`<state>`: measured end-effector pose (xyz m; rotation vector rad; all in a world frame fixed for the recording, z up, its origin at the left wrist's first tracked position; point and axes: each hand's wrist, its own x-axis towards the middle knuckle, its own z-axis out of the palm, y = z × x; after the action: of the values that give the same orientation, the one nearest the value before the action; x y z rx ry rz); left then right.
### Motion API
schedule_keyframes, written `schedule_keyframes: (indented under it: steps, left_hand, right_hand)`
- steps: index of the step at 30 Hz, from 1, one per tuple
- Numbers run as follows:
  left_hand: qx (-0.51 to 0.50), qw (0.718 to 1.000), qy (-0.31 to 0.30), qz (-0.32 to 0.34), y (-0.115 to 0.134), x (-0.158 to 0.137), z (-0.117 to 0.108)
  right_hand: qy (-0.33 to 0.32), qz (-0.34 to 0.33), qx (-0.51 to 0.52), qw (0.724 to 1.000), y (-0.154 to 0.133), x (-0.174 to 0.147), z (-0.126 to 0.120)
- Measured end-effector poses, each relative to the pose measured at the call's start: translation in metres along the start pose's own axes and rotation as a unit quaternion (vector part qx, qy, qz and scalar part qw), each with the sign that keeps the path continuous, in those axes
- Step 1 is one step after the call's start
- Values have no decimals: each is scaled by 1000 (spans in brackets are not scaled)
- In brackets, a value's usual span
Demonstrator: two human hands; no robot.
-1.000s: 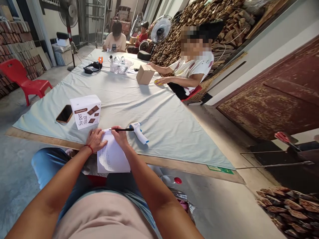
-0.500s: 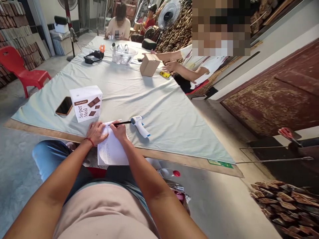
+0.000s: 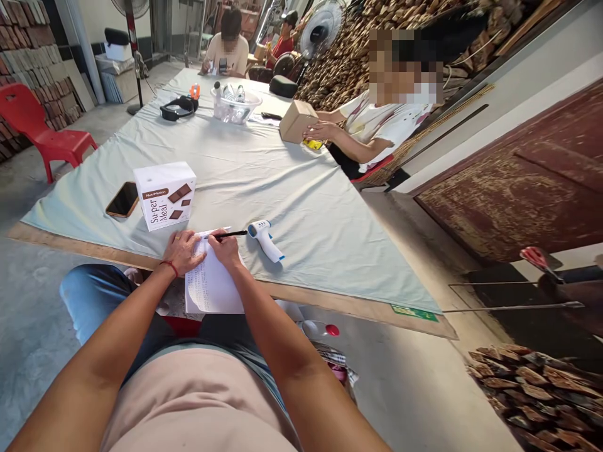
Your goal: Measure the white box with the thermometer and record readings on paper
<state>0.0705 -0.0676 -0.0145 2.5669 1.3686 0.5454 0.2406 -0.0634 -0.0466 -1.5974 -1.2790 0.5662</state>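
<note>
My right hand is closed round a black pen, whose shaft points off to the right above the paper. Its tip is too small to make out. My left hand, with a red cord on the wrist, lies flat on the upper left of a white paper pad with rows of writing. The pad's lower part sticks out past the table edge. Just right of the pen lies a white and blue infrared thermometer. Beyond my left hand stands a white "Super Meal" box.
A phone lies left of the box. Farther back on the cloth-covered table are a black headset and a plastic basket of bottles. Across at the right, a person holds a cardboard box. A red chair stands left.
The person at the right has leaned back, and the cardboard box has shifted right toward them, with both their hands now at it. My own hands stay almost in place.
</note>
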Motion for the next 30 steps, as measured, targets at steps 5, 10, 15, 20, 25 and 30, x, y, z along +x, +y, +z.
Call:
schedule_keyframes:
  steps: [5,10,15,20,25,30]
  left_hand:
    - [5,1000,-5,-5,1,0,0]
    - [4,1000,-9,-7,1,1,-1]
    - [8,1000,-7,-6,0,1,-1]
    - [12,1000,-9,-6,0,1,-1]
    - [9,1000,-4,-6,-1,1,0]
    - [8,1000,-5,-5,-1,1,0]
  right_hand:
    - [-2,4,0,1000,-2,-1,-1]
    - [1,12,2,1000,-5,-2,-1]
    - [6,1,16,1000,-3,-1,0]
    - [9,1,23,1000,-1,0,0]
    - [11,-7,18,1000,0,1,1]
    - [7,-7,16,1000,0,1,1]
